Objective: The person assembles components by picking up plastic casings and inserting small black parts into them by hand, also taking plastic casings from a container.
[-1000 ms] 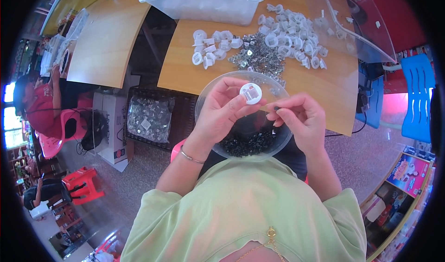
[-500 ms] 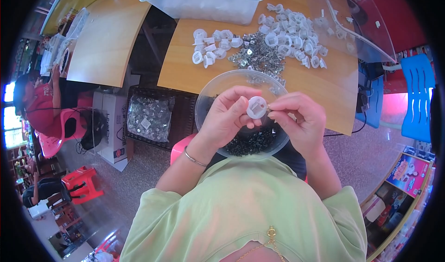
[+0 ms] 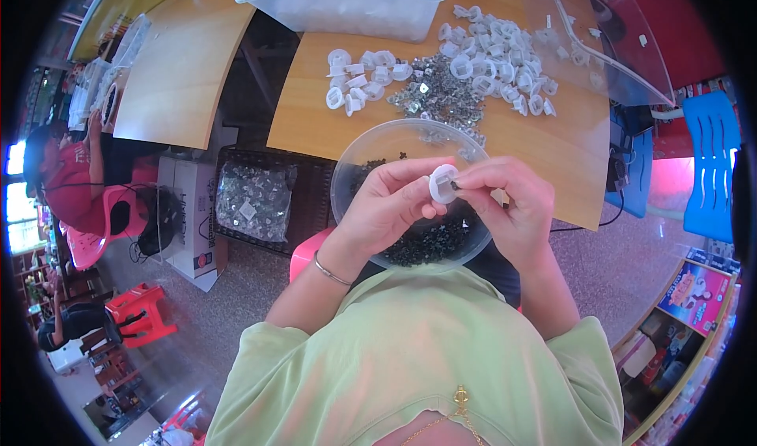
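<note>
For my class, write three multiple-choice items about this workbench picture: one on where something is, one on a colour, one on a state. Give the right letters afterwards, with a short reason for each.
1. Where is the clear round bowl?
A. Under the person's hands, at the near edge of the wooden table
B. On the floor beside the red stool
C. Inside the large plastic tub

2. What colour is the small round cap held between the hands?
A. Black
B. White
C. Green

3. How is the cap held?
A. Lying loose on the table
B. Pinched by the left hand while the right hand meets it at its rim
C. Held by the right hand alone, the left hand at the person's side

Answers: 1 A, the bowl of small dark parts sits right below both hands. 2 B, it matches the white caps heaped on the table. 3 B, fingers of both hands meet at the cap.
</note>
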`<state>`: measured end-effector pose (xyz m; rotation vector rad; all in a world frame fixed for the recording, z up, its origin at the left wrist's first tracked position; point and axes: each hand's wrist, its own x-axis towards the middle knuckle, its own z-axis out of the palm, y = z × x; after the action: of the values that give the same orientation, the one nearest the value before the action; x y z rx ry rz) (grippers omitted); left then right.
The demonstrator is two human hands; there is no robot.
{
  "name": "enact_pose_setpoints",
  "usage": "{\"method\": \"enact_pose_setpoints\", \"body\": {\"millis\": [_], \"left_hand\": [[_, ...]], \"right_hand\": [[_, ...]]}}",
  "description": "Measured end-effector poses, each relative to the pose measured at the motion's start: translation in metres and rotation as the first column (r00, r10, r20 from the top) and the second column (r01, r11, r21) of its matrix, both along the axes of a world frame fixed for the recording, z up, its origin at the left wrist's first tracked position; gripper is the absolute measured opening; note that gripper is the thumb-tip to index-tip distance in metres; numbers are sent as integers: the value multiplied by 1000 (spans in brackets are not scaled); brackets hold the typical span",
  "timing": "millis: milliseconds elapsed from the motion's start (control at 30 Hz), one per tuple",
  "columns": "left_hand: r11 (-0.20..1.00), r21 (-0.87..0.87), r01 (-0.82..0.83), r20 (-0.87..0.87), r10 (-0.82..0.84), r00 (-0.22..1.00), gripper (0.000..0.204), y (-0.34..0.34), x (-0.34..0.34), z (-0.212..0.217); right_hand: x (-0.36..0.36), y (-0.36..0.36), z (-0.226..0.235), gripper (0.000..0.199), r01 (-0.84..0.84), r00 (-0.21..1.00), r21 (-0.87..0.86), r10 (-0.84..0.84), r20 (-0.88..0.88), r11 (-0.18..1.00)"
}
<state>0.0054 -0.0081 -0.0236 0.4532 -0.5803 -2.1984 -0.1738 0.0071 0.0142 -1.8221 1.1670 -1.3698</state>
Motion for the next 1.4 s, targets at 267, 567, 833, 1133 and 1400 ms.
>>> {"method": "enact_pose_setpoints", "body": {"millis": [267,567,833,1133,1400], "left_hand": [[999,-29,-18,9,18,1000,19,-1,-3,2],[999,-45,-21,10,22,1000,19,1,-2,1],[998,-49,-28,41,30,999,21,1,-2,-1],[992,-118,-44,147,61,987,22,1,-2,0],[993,-110,-29,97,40,994,20,2,-2,-2]], "right_hand": [[2,-1,6,14,16,999,3,-16,-50,1000],[4,-1,7,14,32,997,29,-29,-72,999],[6,2,13,14,56,994,75,-49,-93,996],[7,3,16,13,91,988,119,-74,-133,989],[1,-1,4,15,-6,1000,262,-2,30,965]]}}
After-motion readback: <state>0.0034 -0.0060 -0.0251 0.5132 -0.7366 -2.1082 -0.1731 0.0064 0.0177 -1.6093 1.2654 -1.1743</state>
